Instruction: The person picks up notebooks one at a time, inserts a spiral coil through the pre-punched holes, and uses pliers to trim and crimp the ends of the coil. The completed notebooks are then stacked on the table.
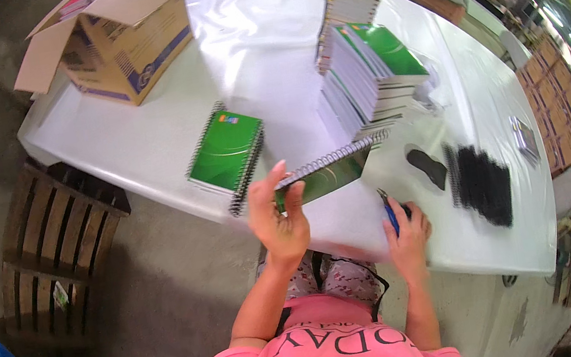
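My left hand grips a green spiral notebook by its left end. The notebook is tilted above the near table edge, with its coil side up. In my right hand are small blue-handled pliers, their tip pointing away from me over the table. Left of my left hand lies a short stack of green spiral notebooks, black coils sticking out at the sides. Beyond the held notebook rises a tall pile of green-covered books, mostly showing white page edges.
The table has a white plastic cover. An open cardboard box stands at the far left. To the right lie a heap of black spiral coils and a black oblong item. Wooden pallets sit on the floor at left.
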A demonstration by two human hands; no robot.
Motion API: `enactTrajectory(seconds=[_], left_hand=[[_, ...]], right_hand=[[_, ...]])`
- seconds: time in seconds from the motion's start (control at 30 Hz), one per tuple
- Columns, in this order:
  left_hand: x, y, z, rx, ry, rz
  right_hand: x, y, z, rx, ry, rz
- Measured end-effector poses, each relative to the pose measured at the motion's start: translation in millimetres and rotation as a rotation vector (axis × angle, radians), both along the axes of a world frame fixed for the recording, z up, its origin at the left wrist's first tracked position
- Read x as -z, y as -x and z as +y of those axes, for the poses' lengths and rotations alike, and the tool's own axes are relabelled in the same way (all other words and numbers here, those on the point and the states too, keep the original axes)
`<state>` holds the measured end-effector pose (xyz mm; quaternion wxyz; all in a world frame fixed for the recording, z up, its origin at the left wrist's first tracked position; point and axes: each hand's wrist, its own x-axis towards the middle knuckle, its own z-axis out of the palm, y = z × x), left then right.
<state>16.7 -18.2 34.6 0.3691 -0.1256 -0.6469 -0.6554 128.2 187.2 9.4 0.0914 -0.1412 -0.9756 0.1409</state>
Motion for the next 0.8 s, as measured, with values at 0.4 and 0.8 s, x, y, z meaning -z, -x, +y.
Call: enactTrajectory(seconds=[0.4, 0.8], left_hand=[[-37, 27, -63, -0.059, -0.392, -0.243], [42, 81, -91, -0.126, -0.413, -0.267]], right_hand=[[-80, 188, -135, -0.689, 0.979, 0.532], [6, 270, -167, -0.485, 1.014, 0.534]])
